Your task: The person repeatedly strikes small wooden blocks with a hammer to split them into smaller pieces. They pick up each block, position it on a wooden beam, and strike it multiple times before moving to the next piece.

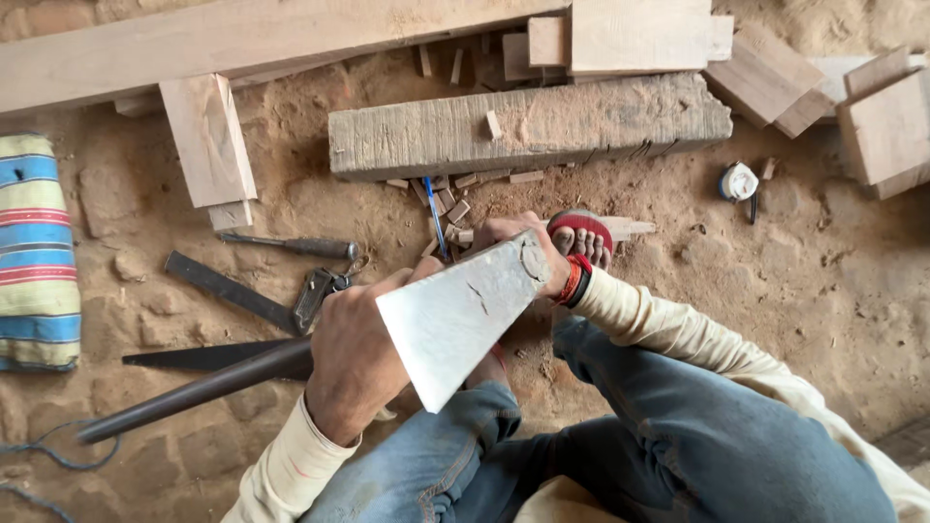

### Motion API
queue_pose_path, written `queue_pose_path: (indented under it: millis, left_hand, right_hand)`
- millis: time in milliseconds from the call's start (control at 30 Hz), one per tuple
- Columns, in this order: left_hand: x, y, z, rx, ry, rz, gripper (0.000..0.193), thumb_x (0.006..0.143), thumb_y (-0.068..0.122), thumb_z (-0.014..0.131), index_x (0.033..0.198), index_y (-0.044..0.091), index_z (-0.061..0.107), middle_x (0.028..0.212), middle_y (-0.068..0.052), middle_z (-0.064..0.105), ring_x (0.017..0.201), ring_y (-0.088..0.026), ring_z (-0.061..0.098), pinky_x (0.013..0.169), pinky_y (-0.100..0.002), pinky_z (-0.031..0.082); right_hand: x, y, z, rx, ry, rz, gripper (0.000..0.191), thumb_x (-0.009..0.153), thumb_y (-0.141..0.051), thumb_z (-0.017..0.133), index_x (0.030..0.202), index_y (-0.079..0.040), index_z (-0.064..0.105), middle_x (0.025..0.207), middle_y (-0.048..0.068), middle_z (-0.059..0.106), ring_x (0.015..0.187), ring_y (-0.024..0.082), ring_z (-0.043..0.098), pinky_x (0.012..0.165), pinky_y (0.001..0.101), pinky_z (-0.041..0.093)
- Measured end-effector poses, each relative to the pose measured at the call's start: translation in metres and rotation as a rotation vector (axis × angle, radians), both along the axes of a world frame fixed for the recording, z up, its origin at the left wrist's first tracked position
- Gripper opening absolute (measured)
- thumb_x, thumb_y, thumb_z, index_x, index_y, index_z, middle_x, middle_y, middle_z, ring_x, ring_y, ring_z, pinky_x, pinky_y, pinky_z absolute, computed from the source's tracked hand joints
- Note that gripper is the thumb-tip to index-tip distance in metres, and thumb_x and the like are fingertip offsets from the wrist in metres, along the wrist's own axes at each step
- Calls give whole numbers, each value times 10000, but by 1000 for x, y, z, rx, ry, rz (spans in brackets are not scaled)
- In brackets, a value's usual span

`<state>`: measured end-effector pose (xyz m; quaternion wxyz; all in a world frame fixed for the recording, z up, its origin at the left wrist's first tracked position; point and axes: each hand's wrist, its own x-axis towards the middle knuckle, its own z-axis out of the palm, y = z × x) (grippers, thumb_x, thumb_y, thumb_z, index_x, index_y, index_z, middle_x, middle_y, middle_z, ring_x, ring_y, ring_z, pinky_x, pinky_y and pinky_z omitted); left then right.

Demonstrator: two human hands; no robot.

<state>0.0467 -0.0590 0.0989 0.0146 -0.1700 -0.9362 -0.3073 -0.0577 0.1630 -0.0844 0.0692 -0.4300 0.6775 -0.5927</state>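
My left hand [354, 358] is closed around the dark round handle [194, 389] of an adze-like tool, right where the handle meets its head. The pale wedge-shaped metal blade [455, 320] widens toward my knees and tapers toward my right hand [509, 235]. That hand grips the narrow end and is partly hidden behind the blade; a red band [577, 281] circles its wrist. My foot in a red sandal [581, 230] rests on the sandy ground just beyond, next to a small wood piece [625, 230].
A weathered beam [523, 126] lies ahead with wood chips [450, 203] and a blue pencil [435, 215]. To the left are a chisel [291, 246], a dark metal square [228, 289], a saw blade [203, 356] and a striped cloth [37, 252]. Tape measure [738, 181] and blocks [886, 126] lie right.
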Motion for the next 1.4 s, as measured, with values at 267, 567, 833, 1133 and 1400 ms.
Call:
queue_pose_path:
  millis: [267,567,833,1133,1400]
  left_hand:
    - [0,3,-6,-124,-91,-17,237,936,217,706,1147,108,706,1051,-63,730,951,-238,702,844,-362,556]
    - [31,-15,-87,57,341,129,290,925,122,742,1205,51,720,1178,-97,742,1110,-273,704,970,-422,565]
    - [22,-14,-121,8,131,240,221,981,279,722,1079,92,660,995,-55,700,944,-201,685,858,-355,557]
    - [7,-17,-143,-324,138,267,177,1026,256,734,1125,127,667,964,-29,675,888,-178,647,814,-337,527]
    - [13,-22,-160,-503,676,187,374,1031,141,723,1396,115,648,1307,-25,688,1193,-189,644,1042,-350,507]
  right_hand:
    - [8,5,-50,-245,-99,89,603,871,-342,781,1195,45,452,1197,157,570,1116,217,579,1000,377,395]
    - [-3,-11,-72,-284,-15,-318,386,827,-182,782,1115,15,619,1015,131,678,913,181,670,841,339,519]
    - [-64,19,20,-489,61,-574,144,953,-60,712,853,-79,611,678,80,649,526,92,631,479,284,544]
    - [-66,23,-54,894,453,135,505,803,-545,777,1012,-102,655,840,81,679,546,177,612,437,350,519]
    - [-63,57,-142,1165,563,-115,367,1020,-309,720,1298,-119,575,1161,88,614,671,172,635,564,391,540]
